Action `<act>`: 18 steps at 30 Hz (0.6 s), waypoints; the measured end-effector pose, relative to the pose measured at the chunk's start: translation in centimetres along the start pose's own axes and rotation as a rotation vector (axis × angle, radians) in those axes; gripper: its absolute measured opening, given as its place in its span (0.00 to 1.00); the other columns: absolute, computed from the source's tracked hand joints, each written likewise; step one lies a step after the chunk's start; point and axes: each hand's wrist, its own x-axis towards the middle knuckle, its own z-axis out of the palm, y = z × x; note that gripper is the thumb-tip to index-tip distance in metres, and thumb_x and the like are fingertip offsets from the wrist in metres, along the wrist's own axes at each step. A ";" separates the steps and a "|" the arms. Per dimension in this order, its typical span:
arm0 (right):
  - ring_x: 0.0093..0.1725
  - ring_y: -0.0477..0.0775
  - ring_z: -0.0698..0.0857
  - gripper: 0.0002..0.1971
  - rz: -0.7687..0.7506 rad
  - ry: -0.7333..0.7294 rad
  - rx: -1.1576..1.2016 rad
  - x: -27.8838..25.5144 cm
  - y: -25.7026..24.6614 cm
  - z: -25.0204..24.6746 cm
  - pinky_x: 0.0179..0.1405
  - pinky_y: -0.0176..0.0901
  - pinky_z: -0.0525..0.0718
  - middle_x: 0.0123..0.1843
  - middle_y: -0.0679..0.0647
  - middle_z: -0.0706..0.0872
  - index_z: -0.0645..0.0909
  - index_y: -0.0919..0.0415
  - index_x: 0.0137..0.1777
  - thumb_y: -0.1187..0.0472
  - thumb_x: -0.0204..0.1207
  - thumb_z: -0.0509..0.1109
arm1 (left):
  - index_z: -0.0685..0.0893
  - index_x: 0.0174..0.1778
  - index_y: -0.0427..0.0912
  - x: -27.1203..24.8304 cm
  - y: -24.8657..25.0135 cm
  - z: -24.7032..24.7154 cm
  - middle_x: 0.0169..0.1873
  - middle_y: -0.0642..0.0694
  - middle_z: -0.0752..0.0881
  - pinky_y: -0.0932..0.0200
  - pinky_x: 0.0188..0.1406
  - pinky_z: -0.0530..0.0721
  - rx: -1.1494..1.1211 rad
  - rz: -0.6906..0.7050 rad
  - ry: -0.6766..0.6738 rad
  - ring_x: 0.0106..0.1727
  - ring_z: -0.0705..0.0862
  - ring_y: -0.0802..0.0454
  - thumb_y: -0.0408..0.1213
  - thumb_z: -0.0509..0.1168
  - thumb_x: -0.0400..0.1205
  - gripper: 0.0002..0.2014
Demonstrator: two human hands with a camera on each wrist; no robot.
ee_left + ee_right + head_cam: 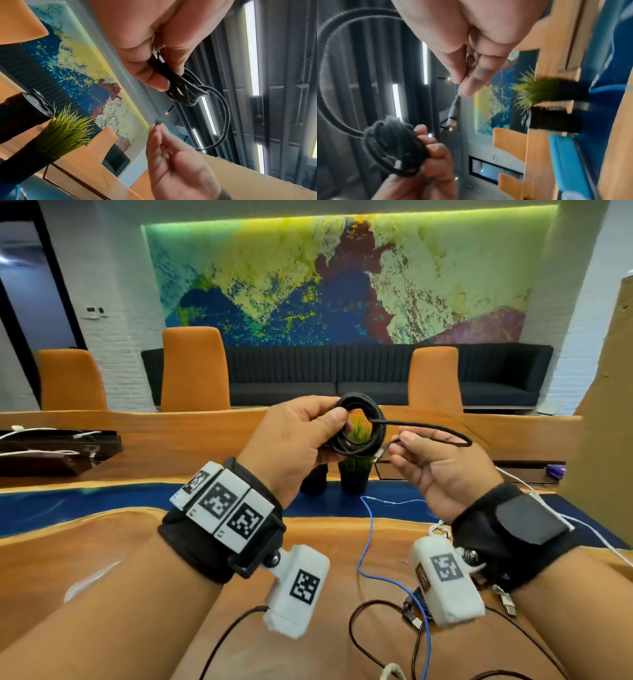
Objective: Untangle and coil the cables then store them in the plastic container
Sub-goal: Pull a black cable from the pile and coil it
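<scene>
A black braided cable [371, 419] is wound into a small coil held up above the table. My left hand [301, 436] grips the coil between thumb and curled fingers; the same coil [185, 88] shows below the thumb in the left wrist view. A loose loop of the cable runs right and back to my right hand [428, 463], which pinches the free end just behind its metal plug [453, 117]. The coil [393, 148] appears blurred in the right wrist view. A blue cable [373, 546] and thin dark cables [363, 642] lie tangled on the table below. No plastic container is in view.
A potted green plant [354, 470] and a dark cylinder [315, 481] stand on the table behind my hands. A dark tray with white cables [51, 446] sits far left. A white cable [589, 529] trails at right beside a cardboard panel [606, 405]. Orange chairs line the far side.
</scene>
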 end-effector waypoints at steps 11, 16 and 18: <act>0.36 0.48 0.87 0.13 0.185 -0.161 0.180 -2.4 -0.7 3.0 0.32 0.37 0.87 0.44 0.59 0.88 0.84 0.67 0.60 0.67 0.77 0.68 | 0.87 0.54 0.41 -0.8 0.1 0.3 0.33 0.53 0.89 0.56 0.42 0.89 0.031 0.068 -0.059 0.38 0.87 0.56 0.28 0.59 0.87 0.11; 0.41 0.47 0.81 0.13 0.301 -0.455 0.045 -3.1 -1.7 2.8 0.39 0.44 0.73 0.45 0.53 0.85 0.86 0.56 0.54 0.56 0.72 0.70 | 0.85 0.57 0.34 -0.7 0.1 0.4 0.36 0.45 0.86 0.61 0.39 0.86 -0.017 0.142 -0.004 0.36 0.86 0.56 0.25 0.59 0.87 0.10; 0.45 0.52 0.80 0.18 0.371 -0.612 0.075 -3.2 -1.9 2.4 0.41 0.47 0.74 0.49 0.55 0.84 0.83 0.56 0.60 0.57 0.68 0.73 | 0.84 0.59 0.29 -0.5 0.1 0.5 0.37 0.42 0.84 0.61 0.40 0.84 -0.002 0.202 0.029 0.36 0.85 0.56 0.25 0.59 0.87 0.10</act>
